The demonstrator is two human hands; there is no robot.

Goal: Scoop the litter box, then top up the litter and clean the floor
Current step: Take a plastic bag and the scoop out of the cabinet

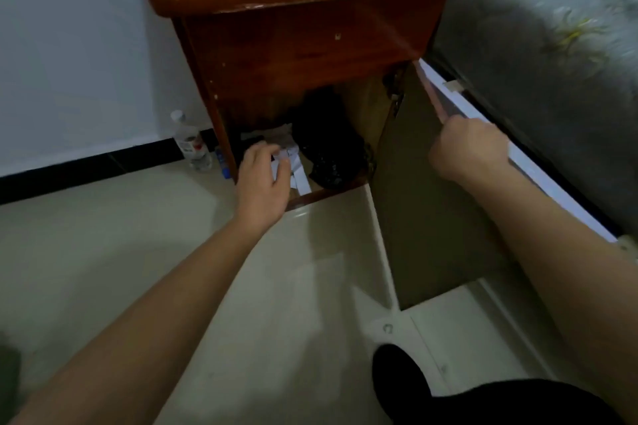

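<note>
The head-worn camera looks forward and down, close above the left hand [264,178] and right hand [466,152], with the cabinet [310,45] just beyond them.

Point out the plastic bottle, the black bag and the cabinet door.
plastic bottle [191,144], head view, on its label.
black bag [328,148], head view, on its middle.
cabinet door [424,190], head view, on its inner face.

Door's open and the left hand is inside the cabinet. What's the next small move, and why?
Probably lift the white bundle out toward the floor: the left hand grips it at the compartment's front, beside the black bag, while the right hand holds the cabinet door open.
</note>
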